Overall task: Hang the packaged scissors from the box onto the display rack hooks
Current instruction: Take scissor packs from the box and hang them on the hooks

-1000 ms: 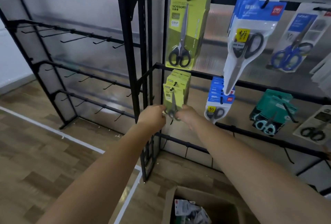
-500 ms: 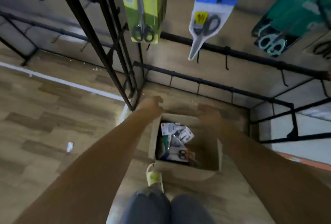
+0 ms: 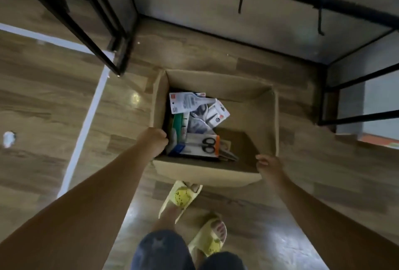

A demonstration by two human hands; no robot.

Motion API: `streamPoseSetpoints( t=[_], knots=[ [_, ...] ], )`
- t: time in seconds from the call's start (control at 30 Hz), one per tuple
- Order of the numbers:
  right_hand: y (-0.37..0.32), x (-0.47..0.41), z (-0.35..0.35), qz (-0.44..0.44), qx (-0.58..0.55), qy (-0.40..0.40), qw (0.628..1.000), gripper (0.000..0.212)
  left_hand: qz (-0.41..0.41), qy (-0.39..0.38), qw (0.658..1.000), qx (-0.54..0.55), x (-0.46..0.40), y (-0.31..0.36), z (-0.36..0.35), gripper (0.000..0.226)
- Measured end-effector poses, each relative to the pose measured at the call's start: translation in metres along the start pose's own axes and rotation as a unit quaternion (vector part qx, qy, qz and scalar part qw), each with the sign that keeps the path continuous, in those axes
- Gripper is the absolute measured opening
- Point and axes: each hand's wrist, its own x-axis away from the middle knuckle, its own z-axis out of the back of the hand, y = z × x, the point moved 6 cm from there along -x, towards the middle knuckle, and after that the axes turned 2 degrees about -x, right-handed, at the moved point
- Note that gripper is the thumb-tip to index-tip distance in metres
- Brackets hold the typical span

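Both hands are dropping from the rack to the box now: the left hand (image 3: 154,140), loosely curled and empty, is reaching over the near-left rim, the right hand (image 3: 267,162) hovering open (nothing held) at the near-right corner of the box (image 3: 207,173). Between them the packaged scissors (image 3: 199,125) are waiting, so another pick is starting.

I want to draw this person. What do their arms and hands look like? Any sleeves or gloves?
Both arms are bare, with no sleeves in view. The left hand and right hand wear no gloves, and no rings or watch show. The picture is a bit blurry.
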Motion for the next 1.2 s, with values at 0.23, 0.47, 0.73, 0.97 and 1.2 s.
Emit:
streamPoseSetpoints(
  t=[0.23, 0.47, 0.73, 0.97, 1.2],
  knots=[
    [-0.025, -0.116, -0.079, 0.068, 0.070, -0.121, 0.988, 0.042, -0.040, 0.089, 0.992, 0.075, -0.130, -0.002, -0.071, 0.042],
    [-0.019, -0.198, -0.178, 0.069, 0.176, -0.280, 0.941, 0.075, -0.003, 0.062, 0.998, 0.027, -0.246, -0.006, -0.115, 0.120],
    [-0.020, -0.219, -0.209, 0.088, 0.133, -0.312, 0.937, 0.057, 0.021, 0.089, 0.993, -0.076, -0.261, -0.016, -0.146, 0.111],
    [-0.022, -0.218, -0.214, 0.044, 0.067, -0.388, 0.918, 0.040, 0.017, 0.125, 0.982, -0.138, -0.262, -0.015, -0.145, 0.097],
    [-0.020, -0.211, -0.217, 0.035, 0.141, -0.409, 0.901, 0.041, 0.017, 0.128, 0.982, -0.138, -0.267, -0.019, -0.141, 0.091]
  ],
)
